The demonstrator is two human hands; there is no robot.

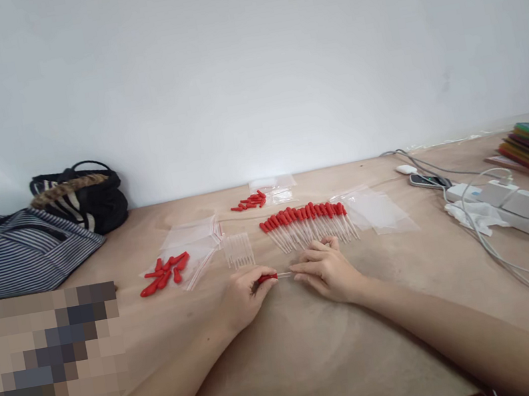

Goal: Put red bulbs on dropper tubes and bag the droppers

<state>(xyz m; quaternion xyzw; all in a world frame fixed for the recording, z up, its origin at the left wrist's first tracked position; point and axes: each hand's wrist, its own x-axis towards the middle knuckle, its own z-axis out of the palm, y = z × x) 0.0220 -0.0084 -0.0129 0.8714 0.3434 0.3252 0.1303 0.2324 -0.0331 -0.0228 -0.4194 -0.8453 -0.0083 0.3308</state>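
Note:
Between my hands lies a dropper, level above the table. My left hand [246,295] pinches its red rubber bulb [268,278], and my right hand [326,273] pinches the thin clear glass tube [284,275] that sticks out of the bulb. The tube's far end is hidden by my right fingers. Just beyond, a row of droppers with red bulbs [304,214] lies side by side, tubes toward me. Left of that row are several bare glass tubes [239,251]. Loose red rubber bulbs [164,273] lie farther left, partly on a clear zip bag [194,237].
At the back are more red bulbs [249,201] and a bag of tubes [280,195]. A clear bag [378,209] lies right of the row. Chargers on a power strip [528,198] with cables fill the right side. A striped bag [25,255] and black bag [103,201] stand left.

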